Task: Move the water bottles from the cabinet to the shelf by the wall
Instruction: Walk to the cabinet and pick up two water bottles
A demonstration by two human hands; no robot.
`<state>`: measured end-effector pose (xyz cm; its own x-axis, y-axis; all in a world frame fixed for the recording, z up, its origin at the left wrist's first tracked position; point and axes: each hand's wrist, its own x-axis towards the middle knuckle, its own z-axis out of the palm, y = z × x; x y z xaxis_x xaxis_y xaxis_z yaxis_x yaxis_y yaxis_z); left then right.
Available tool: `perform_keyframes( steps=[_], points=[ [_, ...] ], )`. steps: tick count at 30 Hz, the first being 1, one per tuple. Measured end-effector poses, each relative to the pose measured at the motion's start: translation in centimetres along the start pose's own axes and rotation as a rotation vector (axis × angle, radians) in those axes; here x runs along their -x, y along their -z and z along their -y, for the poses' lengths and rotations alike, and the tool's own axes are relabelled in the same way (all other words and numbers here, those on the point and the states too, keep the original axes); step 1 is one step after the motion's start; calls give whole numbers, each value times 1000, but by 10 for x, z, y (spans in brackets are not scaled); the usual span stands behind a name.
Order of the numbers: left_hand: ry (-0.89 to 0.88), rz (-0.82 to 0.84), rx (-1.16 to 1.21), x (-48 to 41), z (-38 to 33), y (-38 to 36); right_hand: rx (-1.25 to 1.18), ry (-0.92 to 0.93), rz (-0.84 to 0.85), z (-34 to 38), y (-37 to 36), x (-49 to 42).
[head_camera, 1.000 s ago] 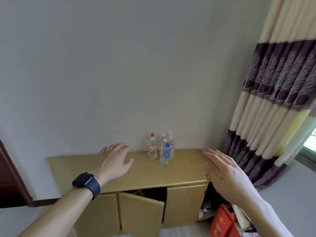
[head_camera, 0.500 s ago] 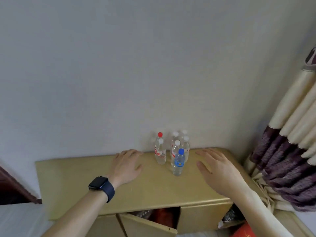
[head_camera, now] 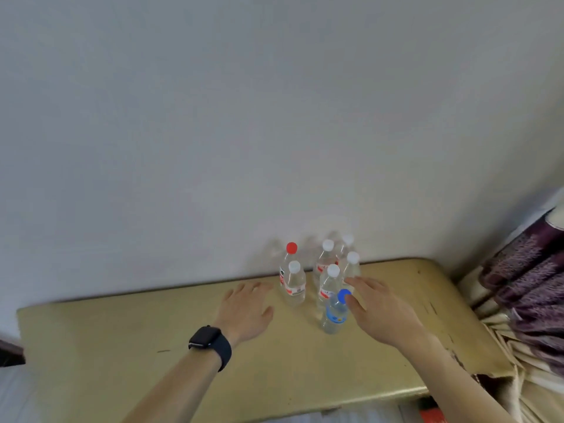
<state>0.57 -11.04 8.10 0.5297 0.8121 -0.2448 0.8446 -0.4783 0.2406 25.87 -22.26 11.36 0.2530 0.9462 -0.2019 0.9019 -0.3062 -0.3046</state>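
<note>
Several clear water bottles stand upright in a cluster at the back of the yellow cabinet top (head_camera: 128,337), against the wall. One has a red cap (head_camera: 291,248), the nearest has a blue cap and blue label (head_camera: 334,314), and the others have white caps, such as the front left one (head_camera: 294,283). My left hand (head_camera: 247,309), with a dark watch on the wrist, hovers open just left of the cluster. My right hand (head_camera: 381,309) is open, fingers spread, right beside the blue-capped bottle; contact is unclear.
A plain grey wall rises behind the cabinet. A purple and cream curtain (head_camera: 528,288) hangs at the right end of the cabinet. Something red (head_camera: 430,413) shows below the cabinet's front edge. No shelf is in view.
The view has closed in on the cabinet top. Both hands have reached forward toward the bottles, the right one now next to the blue-capped bottle.
</note>
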Motion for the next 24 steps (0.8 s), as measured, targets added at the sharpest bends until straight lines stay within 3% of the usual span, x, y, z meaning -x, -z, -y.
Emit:
perform_keyframes(
  steps=[12, 17, 24],
  points=[
    [-137, 150, -18, -137, -4, -42, 198, -412, 134, 22, -48, -118],
    [-66, 151, -13, -160, -13, -58, 269, -423, 217, 26, -70, -157],
    [38, 130, -78, -170, -37, -71, 277, -341, 174, 14, -86, -167]
  ],
)
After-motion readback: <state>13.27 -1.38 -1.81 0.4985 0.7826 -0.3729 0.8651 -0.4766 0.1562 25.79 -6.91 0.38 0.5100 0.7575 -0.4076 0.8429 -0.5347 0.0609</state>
